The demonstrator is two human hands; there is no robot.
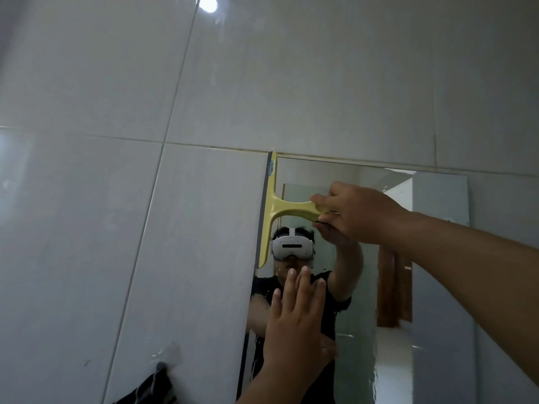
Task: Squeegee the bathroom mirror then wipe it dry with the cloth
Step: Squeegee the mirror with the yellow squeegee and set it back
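A frameless mirror hangs on the grey tiled wall, with water streaks low on the glass. My right hand grips the handle of a yellow squeegee. Its blade stands vertical against the mirror's upper left edge, reaching up to the top corner. My left hand is raised flat with fingers spread, palm toward the lower left part of the mirror. A dark cloth hangs from a wall hook at the bottom left, mostly cut off by the frame.
Large glossy grey wall tiles surround the mirror. A clear adhesive hook sits on the tile left of the mirror. The mirror reflects a person wearing a white headset and a brown door.
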